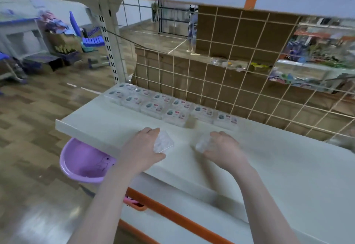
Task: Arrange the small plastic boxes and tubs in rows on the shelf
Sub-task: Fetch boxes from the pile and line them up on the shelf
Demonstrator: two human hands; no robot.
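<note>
The left hand is held over the front part of the shelf, palm down, with its fingers and thumb curled round a small clear plastic box. The box shows at the inner side of the hand and is tilted. Motion blur hides whether the box touches the shelf surface.

The right hand is beside it, also over the front part of the shelf, and grips a second clear box in curled fingers. This box is blurred; its exact shape cannot be told. The two hands are near each other but apart, with bare shelf between them.

Behind the hands, toward the back of the shelf, the labelled clear boxes stand in two rows that run from the far left corner toward the middle. The back row lies just in front of the wire grid panel and reaches further right than the front row. The boxes in each row touch or nearly touch their neighbours. The right part of the shelf carries no boxes from these rows.

Cardboard stands behind the grid panel. A purple plastic basin is below the left front edge of the shelf. An orange strip runs along the edge of the lower shelf beneath the forearms. Wood-pattern flooring extends to the left.
</note>
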